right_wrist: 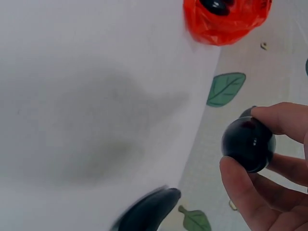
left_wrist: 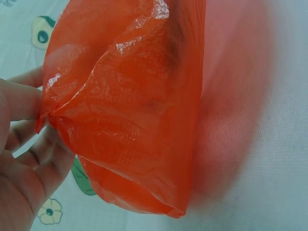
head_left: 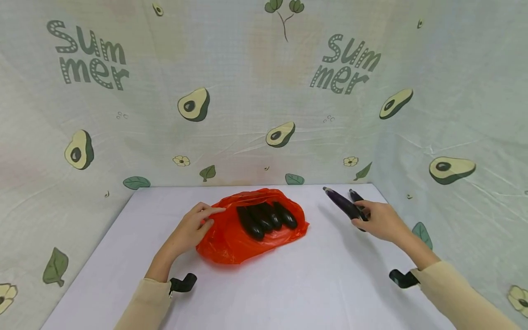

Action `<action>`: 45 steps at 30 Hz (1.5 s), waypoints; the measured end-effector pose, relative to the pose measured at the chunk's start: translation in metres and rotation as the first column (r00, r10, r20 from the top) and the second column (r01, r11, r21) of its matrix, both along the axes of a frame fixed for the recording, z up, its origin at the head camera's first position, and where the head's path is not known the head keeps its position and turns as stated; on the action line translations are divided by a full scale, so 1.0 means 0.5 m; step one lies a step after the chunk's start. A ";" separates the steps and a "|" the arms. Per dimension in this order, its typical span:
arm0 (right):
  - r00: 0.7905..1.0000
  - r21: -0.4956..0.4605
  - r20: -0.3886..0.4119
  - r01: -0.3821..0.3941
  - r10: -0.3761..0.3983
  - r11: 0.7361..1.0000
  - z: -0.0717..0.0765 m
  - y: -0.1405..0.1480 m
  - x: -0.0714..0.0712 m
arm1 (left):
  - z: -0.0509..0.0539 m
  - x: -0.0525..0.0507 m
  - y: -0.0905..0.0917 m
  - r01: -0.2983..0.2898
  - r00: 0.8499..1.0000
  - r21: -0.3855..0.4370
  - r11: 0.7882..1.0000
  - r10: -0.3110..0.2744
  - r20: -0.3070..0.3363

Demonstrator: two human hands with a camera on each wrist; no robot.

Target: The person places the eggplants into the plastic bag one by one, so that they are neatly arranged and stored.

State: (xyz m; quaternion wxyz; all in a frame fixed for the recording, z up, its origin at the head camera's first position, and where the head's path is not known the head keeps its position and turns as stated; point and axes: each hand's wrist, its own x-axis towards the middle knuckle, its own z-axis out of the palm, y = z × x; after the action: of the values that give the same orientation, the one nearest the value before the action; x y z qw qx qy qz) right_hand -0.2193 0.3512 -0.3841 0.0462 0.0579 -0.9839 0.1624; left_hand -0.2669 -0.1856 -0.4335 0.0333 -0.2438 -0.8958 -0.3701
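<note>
A red plastic bag (head_left: 222, 245) lies on its side with its mouth held up, and several dark eggplants (head_left: 249, 222) rest side by side in it. My left hand (head_left: 189, 231) pinches the bag's rim at its left end. In the left wrist view the gathered plastic (left_wrist: 55, 113) is between thumb and fingers. Off to the right, my right hand (head_left: 385, 222) grips one long eggplant (head_left: 342, 202) above the table, its stem end pointing away. Another eggplant (right_wrist: 149, 211) lies on the table close by, partly hidden behind that hand in the head view.
A white table (head_left: 284, 288) spreads beneath everything. Cloth walls (head_left: 239, 59) printed with avocados and leaves rise at its back and sides. Each wrist wears a black camera mount, such as the left mount (head_left: 183, 283).
</note>
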 end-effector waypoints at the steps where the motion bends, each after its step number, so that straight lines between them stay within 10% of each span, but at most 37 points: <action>1: 1.000 0.000 -0.006 -0.009 0.009 1.000 0.006 -0.006 0.003 | 0.000 0.000 0.000 0.000 1.000 0.001 1.000 0.000 0.001; 20: 0.989 -0.080 -0.061 -0.137 0.132 0.987 0.053 -0.125 0.033 | 0.006 0.002 0.001 -0.005 1.000 -0.003 1.000 0.005 -0.002; 45: 0.974 -0.159 0.025 -0.219 0.226 0.963 0.028 -0.253 0.018 | 0.005 0.002 0.001 -0.002 1.000 0.000 1.000 0.002 -0.007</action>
State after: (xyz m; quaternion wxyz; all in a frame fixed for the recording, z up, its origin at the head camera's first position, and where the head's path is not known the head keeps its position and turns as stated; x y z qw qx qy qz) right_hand -0.2102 0.2248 -0.3700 0.0109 0.1606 -0.9563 0.2439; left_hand -0.2660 -0.1853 -0.4310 0.0368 -0.2445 -0.8959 -0.3691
